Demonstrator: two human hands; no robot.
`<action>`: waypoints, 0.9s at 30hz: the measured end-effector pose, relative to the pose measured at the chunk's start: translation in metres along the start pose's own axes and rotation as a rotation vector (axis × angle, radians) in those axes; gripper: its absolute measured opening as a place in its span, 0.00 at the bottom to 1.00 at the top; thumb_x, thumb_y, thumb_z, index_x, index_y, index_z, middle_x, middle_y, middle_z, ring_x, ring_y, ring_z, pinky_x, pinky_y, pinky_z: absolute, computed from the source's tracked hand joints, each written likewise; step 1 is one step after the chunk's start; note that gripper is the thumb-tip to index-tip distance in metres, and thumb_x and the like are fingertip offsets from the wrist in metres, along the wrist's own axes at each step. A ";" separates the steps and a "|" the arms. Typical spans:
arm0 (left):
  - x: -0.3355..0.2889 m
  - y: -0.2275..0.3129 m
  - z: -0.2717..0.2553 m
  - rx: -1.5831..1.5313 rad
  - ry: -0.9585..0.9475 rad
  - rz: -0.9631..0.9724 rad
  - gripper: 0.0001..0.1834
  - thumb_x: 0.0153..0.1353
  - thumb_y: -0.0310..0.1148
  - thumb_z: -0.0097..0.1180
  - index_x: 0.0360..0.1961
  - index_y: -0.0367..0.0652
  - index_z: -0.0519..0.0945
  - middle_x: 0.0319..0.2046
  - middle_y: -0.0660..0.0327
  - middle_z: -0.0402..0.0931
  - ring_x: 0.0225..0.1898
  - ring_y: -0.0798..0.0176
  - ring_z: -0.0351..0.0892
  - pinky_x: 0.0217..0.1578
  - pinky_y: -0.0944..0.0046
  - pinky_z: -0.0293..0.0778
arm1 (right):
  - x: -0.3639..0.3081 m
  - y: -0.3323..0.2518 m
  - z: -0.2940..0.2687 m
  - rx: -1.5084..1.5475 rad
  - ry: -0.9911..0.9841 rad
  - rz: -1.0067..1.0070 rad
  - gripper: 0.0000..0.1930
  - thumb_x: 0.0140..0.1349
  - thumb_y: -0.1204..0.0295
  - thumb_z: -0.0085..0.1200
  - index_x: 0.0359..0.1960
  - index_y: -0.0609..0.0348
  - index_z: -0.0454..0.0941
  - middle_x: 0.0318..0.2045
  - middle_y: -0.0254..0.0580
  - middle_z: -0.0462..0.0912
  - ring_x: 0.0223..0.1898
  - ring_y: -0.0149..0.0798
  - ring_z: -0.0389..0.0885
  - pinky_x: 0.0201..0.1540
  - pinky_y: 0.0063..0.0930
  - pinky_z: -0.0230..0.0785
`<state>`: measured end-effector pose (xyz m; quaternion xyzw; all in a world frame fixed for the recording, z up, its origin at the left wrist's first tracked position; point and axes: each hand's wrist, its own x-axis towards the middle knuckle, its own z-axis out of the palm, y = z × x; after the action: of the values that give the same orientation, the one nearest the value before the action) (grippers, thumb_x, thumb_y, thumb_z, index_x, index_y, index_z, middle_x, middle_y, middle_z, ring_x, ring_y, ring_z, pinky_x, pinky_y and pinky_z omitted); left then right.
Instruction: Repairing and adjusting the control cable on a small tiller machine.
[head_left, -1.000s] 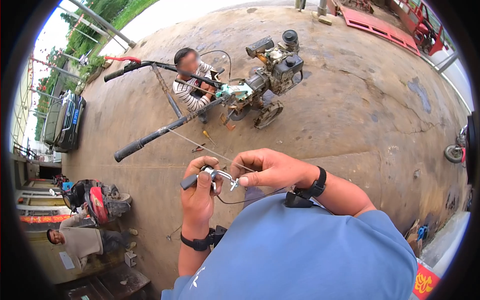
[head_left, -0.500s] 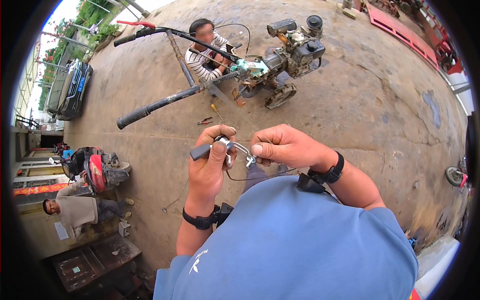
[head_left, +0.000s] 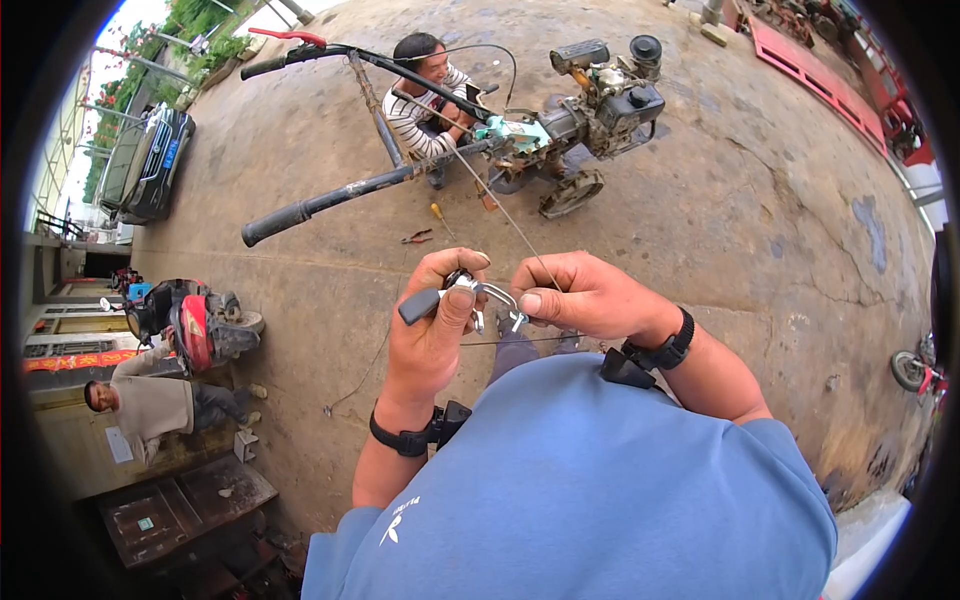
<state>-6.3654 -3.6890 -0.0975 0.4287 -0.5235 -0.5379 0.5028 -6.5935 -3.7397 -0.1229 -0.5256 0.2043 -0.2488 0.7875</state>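
Note:
My left hand (head_left: 430,340) is closed round a small hand lever with a black grip (head_left: 419,307) and a curved bright metal arm (head_left: 500,294). Close beside it, my right hand (head_left: 605,300) pinches a thin cable (head_left: 507,213) between thumb and curled forefinger, by the tip of the metal arm. From that hand the cable slants up toward the handlebars of a walking tractor (head_left: 565,125). Another thin strand passes below my hands, in front of my shirt. My fingers hide where cable and lever meet.
Beyond the handlebar (head_left: 330,203), a person in a striped top (head_left: 425,115) crouches. Pliers (head_left: 417,237) and a yellow-handled screwdriver (head_left: 437,212) lie on the concrete. At left are another person (head_left: 155,405), a red motorbike (head_left: 195,325) and a parked car (head_left: 150,165).
The thin cable now shows as a straight slanting line between my right hand and the tractor. Both hands have shifted slightly right in the picture, still gripping. The crouching person's head has turned.

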 end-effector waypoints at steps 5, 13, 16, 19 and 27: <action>-0.002 0.009 -0.004 -0.019 0.013 -0.056 0.28 0.75 0.51 0.62 0.62 0.39 0.78 0.44 0.67 0.77 0.40 0.76 0.75 0.37 0.74 0.72 | -0.004 -0.010 0.000 0.046 0.073 -0.012 0.16 0.80 0.58 0.56 0.40 0.59 0.81 0.28 0.23 0.75 0.32 0.21 0.67 0.35 0.22 0.63; -0.008 0.012 -0.009 -0.030 -0.002 -0.045 0.27 0.75 0.49 0.62 0.63 0.38 0.78 0.43 0.67 0.76 0.38 0.77 0.73 0.37 0.74 0.72 | 0.002 -0.005 0.008 0.031 0.040 -0.031 0.16 0.81 0.59 0.54 0.44 0.60 0.83 0.32 0.26 0.80 0.31 0.20 0.69 0.34 0.21 0.63; -0.008 0.013 -0.013 -0.005 0.004 -0.037 0.27 0.75 0.49 0.62 0.63 0.38 0.78 0.43 0.67 0.76 0.37 0.77 0.72 0.37 0.74 0.72 | 0.000 -0.005 0.003 0.115 0.054 0.061 0.16 0.81 0.59 0.54 0.44 0.60 0.83 0.32 0.25 0.79 0.32 0.20 0.70 0.34 0.21 0.63; -0.008 0.011 -0.013 0.014 0.007 -0.024 0.27 0.75 0.49 0.62 0.63 0.38 0.78 0.43 0.68 0.76 0.37 0.77 0.72 0.37 0.74 0.71 | 0.008 0.011 -0.003 0.039 -0.041 0.015 0.15 0.80 0.60 0.55 0.50 0.60 0.82 0.35 0.26 0.81 0.32 0.20 0.70 0.35 0.20 0.64; -0.011 0.007 -0.016 0.018 0.040 -0.005 0.28 0.74 0.49 0.62 0.63 0.38 0.78 0.44 0.67 0.75 0.37 0.78 0.71 0.38 0.74 0.71 | 0.010 0.000 0.005 0.083 0.064 0.034 0.15 0.80 0.59 0.55 0.48 0.60 0.83 0.31 0.24 0.78 0.32 0.20 0.69 0.34 0.20 0.63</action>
<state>-6.3472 -3.6800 -0.0923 0.4451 -0.5170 -0.5258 0.5081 -6.5828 -3.7421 -0.1215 -0.4809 0.2277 -0.2603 0.8057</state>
